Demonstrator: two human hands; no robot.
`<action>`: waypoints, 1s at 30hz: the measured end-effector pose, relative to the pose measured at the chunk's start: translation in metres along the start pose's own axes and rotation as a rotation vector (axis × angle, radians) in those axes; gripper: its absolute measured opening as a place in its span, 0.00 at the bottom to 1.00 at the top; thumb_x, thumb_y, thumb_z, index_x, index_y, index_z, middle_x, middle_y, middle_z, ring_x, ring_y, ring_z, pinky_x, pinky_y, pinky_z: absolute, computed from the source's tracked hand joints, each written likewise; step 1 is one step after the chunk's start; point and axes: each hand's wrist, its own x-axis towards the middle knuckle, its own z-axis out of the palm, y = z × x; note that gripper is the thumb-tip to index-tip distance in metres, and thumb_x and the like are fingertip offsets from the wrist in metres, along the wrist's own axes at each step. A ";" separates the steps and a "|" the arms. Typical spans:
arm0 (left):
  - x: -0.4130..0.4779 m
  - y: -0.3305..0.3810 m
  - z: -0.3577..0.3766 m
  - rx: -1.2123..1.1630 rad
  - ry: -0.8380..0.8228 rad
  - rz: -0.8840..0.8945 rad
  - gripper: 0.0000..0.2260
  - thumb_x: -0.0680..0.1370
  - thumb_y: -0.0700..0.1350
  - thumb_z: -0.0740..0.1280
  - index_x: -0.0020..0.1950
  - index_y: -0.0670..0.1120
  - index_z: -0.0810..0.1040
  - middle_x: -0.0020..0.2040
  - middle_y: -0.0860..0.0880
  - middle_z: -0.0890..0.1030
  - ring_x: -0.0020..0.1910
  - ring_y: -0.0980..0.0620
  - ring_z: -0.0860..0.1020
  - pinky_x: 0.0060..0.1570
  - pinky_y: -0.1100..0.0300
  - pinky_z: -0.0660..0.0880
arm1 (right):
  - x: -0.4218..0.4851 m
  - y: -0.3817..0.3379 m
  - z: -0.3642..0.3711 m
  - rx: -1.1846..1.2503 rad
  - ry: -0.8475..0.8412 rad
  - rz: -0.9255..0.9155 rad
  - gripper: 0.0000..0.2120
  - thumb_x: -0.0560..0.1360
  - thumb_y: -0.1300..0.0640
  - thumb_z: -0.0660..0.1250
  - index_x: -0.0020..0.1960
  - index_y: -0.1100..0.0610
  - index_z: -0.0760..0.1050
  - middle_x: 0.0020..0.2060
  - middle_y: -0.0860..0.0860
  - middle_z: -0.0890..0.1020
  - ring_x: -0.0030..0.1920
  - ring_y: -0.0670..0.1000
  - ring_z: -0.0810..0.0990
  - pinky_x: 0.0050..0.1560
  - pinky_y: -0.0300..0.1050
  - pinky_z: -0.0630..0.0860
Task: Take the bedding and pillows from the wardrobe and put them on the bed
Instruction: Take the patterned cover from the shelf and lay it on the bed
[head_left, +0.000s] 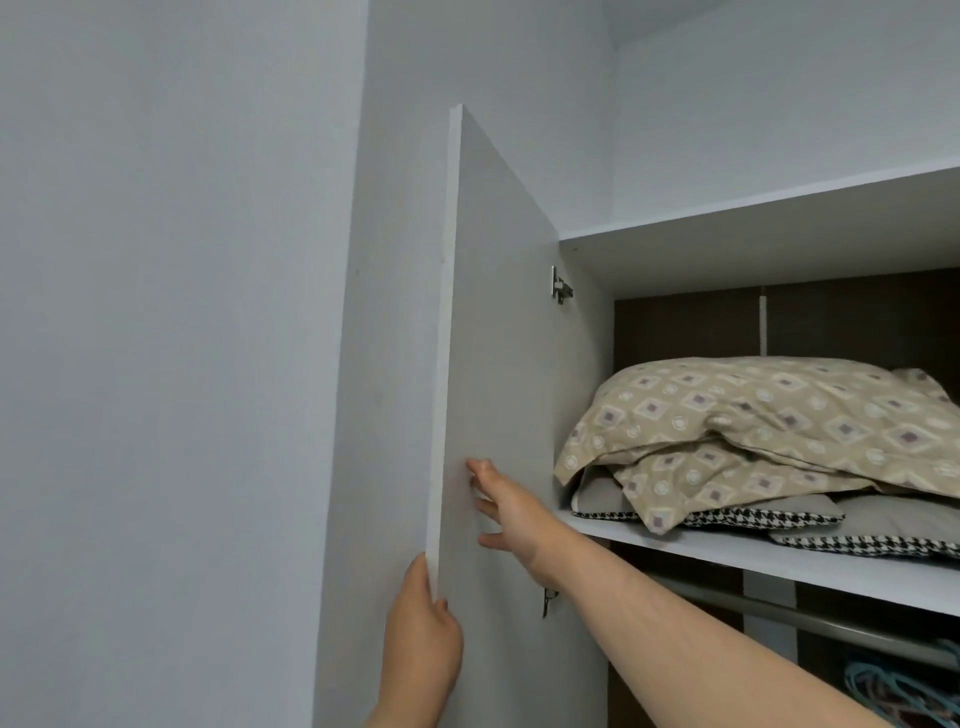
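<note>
A beige pillow with a diamond print (769, 415) lies on the wardrobe's upper shelf (779, 564), on top of grey bedding with houndstooth edging (753, 517). The grey wardrobe door (504, 364) stands swung out to the left. My left hand (423, 631) grips the door's outer edge low down, thumb on the inner face. My right hand (506, 512) presses flat against the door's inner face with fingers spread, just left of the pillow and not touching it. The bed is not in view.
A metal hanging rail (810, 618) runs under the shelf, with teal hangers (883, 691) at the lower right. Two hinges (560, 286) fix the door to the wardrobe side. A plain wall fills the left half.
</note>
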 end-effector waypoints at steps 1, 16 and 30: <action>0.003 -0.005 -0.003 -0.004 -0.001 -0.020 0.20 0.74 0.32 0.59 0.60 0.54 0.72 0.48 0.60 0.76 0.51 0.54 0.76 0.40 0.74 0.67 | 0.005 0.002 0.005 -0.004 -0.006 0.000 0.20 0.81 0.42 0.48 0.71 0.44 0.61 0.60 0.36 0.68 0.67 0.44 0.66 0.68 0.52 0.66; 0.019 0.038 0.041 0.189 -0.090 0.606 0.23 0.74 0.49 0.58 0.67 0.44 0.70 0.68 0.43 0.74 0.69 0.45 0.70 0.71 0.52 0.60 | -0.018 0.013 -0.078 -0.199 0.342 -0.050 0.12 0.80 0.47 0.56 0.62 0.45 0.70 0.57 0.42 0.73 0.61 0.48 0.72 0.61 0.50 0.73; 0.065 0.170 0.207 -0.086 -0.226 0.449 0.20 0.79 0.45 0.60 0.71 0.43 0.69 0.70 0.45 0.71 0.70 0.46 0.67 0.68 0.50 0.64 | -0.134 -0.014 -0.321 -0.623 0.781 -0.028 0.25 0.79 0.45 0.58 0.73 0.50 0.61 0.70 0.52 0.68 0.68 0.52 0.68 0.63 0.47 0.65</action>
